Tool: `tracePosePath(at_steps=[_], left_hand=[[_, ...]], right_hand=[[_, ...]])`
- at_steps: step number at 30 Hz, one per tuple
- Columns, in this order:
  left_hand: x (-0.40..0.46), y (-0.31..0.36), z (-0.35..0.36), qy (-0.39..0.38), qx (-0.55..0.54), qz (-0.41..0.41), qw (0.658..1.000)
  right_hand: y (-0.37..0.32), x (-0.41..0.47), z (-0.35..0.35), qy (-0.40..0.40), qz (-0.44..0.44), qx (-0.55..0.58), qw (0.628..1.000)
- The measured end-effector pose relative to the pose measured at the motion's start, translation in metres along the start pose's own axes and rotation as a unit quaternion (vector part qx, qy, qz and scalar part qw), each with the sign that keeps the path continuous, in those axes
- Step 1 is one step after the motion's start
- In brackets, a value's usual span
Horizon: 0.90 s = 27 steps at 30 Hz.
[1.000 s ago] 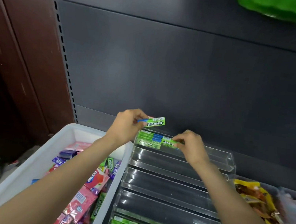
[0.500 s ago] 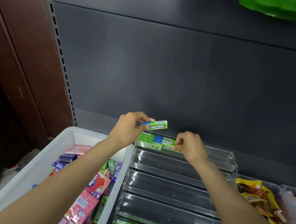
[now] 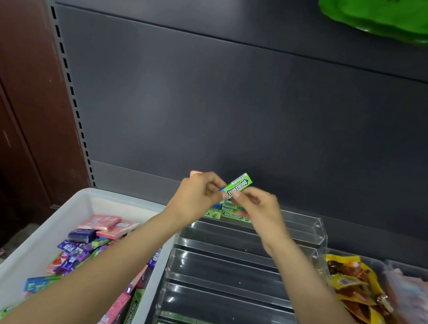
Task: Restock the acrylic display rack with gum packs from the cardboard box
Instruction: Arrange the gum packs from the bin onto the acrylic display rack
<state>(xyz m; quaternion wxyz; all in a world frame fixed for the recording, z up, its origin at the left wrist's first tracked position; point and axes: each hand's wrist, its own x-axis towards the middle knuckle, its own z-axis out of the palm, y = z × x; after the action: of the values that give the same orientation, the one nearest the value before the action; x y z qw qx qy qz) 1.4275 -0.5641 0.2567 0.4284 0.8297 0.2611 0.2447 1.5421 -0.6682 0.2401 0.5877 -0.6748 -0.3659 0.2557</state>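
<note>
Right hand (image 3: 257, 210) now on raised gum pack (image 3: 237, 186)

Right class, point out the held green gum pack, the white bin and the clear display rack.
green gum pack (image 3: 240, 185), head view, its printed face.
white bin (image 3: 37, 241), head view, left wall.
display rack (image 3: 316, 228), head view, top tier's right end.

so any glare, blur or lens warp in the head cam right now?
Head view: bright glare streaks on the clear acrylic display rack; wide-angle bowing along the grey shelf back panel; print on the green gum pack is readable, while the mixed packs in the white plastic bin look soft.
</note>
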Motion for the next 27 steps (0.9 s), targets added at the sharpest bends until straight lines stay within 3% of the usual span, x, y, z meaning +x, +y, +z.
tracePosePath(at_steps=[5,7,10,12,18,23,27], left_hand=[[0.000,-0.005,0.004,-0.010,0.047,0.013,0.999],[0.000,-0.017,0.000,-0.003,0.100,-0.001,0.995],[-0.002,-0.038,-0.004,-0.012,0.202,-0.033,0.979],[-0.005,-0.047,-0.005,-0.042,0.243,-0.044,0.968],[-0.009,-0.054,-0.001,-0.092,0.327,-0.029,0.940],[-0.006,-0.054,-0.002,-0.096,0.324,-0.023,0.941],[-0.005,-0.054,0.000,-0.081,0.317,-0.016,0.945]], right_hand=[[0.005,0.006,-0.010,0.043,-0.006,-0.018,0.999],[0.010,0.009,-0.021,0.068,-0.043,-0.127,0.989],[0.014,0.012,-0.036,0.055,-0.097,-0.350,0.930],[0.017,0.013,-0.038,0.028,-0.094,-0.409,0.907],[0.023,0.010,-0.030,-0.011,-0.072,-0.477,0.876],[0.028,0.012,-0.027,-0.035,-0.078,-0.453,0.887],[0.033,0.012,-0.023,-0.062,-0.101,-0.471,0.874]])
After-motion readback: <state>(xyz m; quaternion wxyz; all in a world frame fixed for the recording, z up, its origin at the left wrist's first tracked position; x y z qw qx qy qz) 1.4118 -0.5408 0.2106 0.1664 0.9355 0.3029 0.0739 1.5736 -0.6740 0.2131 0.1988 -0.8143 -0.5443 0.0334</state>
